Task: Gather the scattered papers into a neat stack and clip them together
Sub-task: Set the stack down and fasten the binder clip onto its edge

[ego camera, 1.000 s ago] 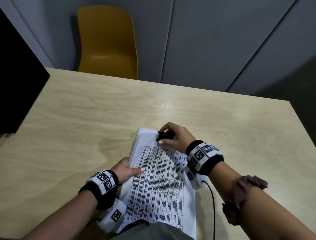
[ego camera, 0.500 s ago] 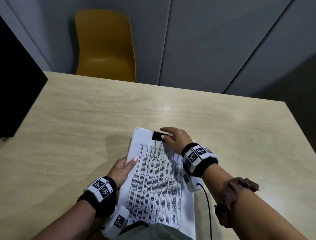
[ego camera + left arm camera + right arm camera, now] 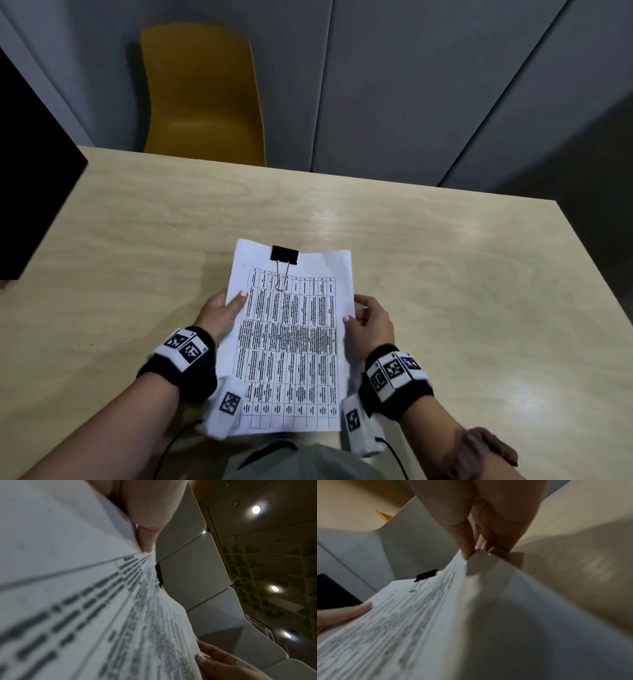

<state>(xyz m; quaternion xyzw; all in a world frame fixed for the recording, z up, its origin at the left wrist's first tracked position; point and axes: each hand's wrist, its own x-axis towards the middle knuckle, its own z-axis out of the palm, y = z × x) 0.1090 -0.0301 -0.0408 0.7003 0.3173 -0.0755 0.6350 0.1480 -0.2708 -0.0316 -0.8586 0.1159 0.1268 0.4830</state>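
A stack of white printed papers with a table of text is held up over the near edge of the table. A black binder clip bites its top edge, wire handle folded down onto the page. My left hand pinches the stack's left edge, thumb on top. My right hand pinches the right edge the same way. The left wrist view shows the papers and the clip edge-on. In the right wrist view my thumb presses the sheet near the clip.
The pale wooden table stretches ahead and to both sides. A yellow chair stands behind its far edge, against grey wall panels. A black screen juts in at the left.
My right hand let go of the binder clip and moved down to the stack's right edge. Both hands now lift the clipped papers, squared toward me.
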